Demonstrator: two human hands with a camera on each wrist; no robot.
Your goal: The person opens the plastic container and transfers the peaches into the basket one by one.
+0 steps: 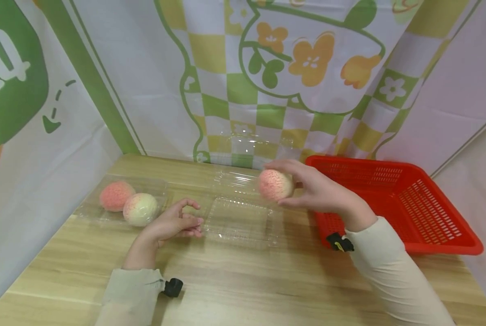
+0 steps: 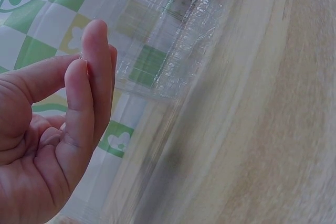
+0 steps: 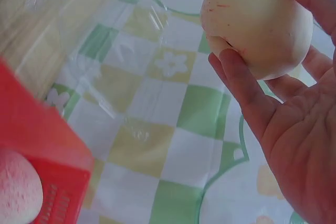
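My right hand [image 1: 312, 188] grips a pink-and-cream peach [image 1: 274, 185], raised over the right side of an open clear plastic clamshell box [image 1: 239, 216]. In the right wrist view, fingers and thumb curl round the peach's pale side [image 3: 257, 24]. My left hand [image 1: 173, 224] is beside the box's left edge, its fingers loosely bent with nothing seen between them. The left wrist view has the clear box [image 2: 178, 51] beyond those fingertips [image 2: 94, 35]. To the left, a second clear box [image 1: 94, 206] holds two peaches, one mostly pink [image 1: 116, 195], one paler [image 1: 140, 209].
A red perforated plastic basket [image 1: 442, 217] stands at the right of the wooden table [image 1: 243, 290]. Another pink peach [image 3: 18, 187] shows at the basket in the right wrist view. Behind the table hangs a patterned curtain [image 1: 214, 54], close to the raised clear lid.
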